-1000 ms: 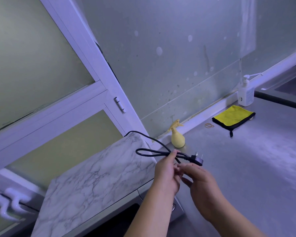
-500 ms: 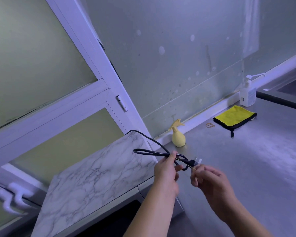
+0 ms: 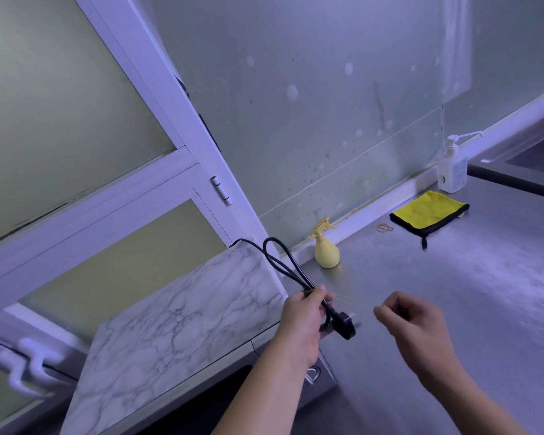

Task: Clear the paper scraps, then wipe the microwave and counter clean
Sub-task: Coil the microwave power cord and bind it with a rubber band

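Two hands mid-frame, low. Far left: frosted window with white frame, a white latch (image 3: 25, 362) in the lower left corner. Marble-patterned microwave (image 3: 176, 321) top fills lower left to centre, its dark front below. Black power cord (image 3: 285, 262) comes off the microwave's back corner, loops, and runs down into the left hand (image 3: 302, 321), which is closed around the folded cord; the black plug (image 3: 344, 324) hangs just right of the fingers, prongs pointing right. Yellow spray bottle (image 3: 326, 251) stands upright on the steel counter (image 3: 453, 293) against the wall, above the left hand. Right hand (image 3: 412, 318) hovers apart from the plug, fingers curled in, thumb and forefinger pinched; cannot tell if anything is in the pinch. Upper right: rubber band (image 3: 385, 227) flat on the counter, yellow cloth (image 3: 429, 215) with black edging just beside it, white pump bottle (image 3: 452, 169) upright at the wall. Sink edge at far right.
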Action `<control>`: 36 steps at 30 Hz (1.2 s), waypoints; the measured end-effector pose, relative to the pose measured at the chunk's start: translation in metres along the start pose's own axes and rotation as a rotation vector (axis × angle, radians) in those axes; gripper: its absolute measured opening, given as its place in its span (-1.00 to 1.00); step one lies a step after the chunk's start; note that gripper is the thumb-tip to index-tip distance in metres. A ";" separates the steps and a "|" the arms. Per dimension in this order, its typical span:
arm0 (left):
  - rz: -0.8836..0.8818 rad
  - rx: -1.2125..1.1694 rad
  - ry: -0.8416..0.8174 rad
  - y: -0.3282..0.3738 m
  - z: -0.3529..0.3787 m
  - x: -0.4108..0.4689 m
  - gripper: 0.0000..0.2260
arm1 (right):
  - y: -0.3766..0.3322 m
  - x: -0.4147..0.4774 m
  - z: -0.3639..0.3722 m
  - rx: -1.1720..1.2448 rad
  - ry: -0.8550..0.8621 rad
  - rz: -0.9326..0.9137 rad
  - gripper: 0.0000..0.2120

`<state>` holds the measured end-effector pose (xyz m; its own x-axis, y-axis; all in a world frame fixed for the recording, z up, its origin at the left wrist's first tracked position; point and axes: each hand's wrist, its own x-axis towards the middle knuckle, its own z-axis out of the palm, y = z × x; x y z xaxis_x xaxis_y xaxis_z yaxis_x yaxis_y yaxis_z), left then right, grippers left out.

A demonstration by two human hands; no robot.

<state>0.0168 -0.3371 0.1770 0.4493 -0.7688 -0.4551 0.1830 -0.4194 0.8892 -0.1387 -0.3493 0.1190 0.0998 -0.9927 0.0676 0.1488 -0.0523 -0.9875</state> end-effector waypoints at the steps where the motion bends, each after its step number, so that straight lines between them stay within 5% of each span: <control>1: -0.007 0.023 -0.018 0.002 -0.001 -0.001 -0.84 | -0.001 0.005 -0.001 -0.017 -0.007 0.010 -0.62; 9: 0.005 0.152 -0.123 0.003 -0.018 -0.007 -0.90 | -0.018 0.065 0.013 -0.044 -0.027 0.072 -0.70; 16: 0.069 0.018 -0.161 0.011 -0.035 -0.012 -0.92 | -0.035 0.086 0.046 -0.063 -0.119 -0.034 -0.72; 23: 0.087 -0.189 -0.202 0.011 -0.043 -0.020 -0.89 | -0.049 0.085 0.056 0.279 -0.282 -0.006 -0.80; 32: 0.041 -0.404 -0.271 0.016 -0.050 -0.024 -0.89 | -0.056 0.081 0.041 -0.541 -0.488 -0.546 -0.69; 36: 0.102 -0.283 -0.246 0.010 -0.050 -0.022 -0.89 | -0.047 0.084 0.047 -0.945 -0.462 -0.531 -0.70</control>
<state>0.0526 -0.3004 0.1987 0.2608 -0.9069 -0.3308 0.3974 -0.2114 0.8930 -0.0910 -0.4256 0.1779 0.6204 -0.6989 0.3560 -0.4896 -0.6996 -0.5204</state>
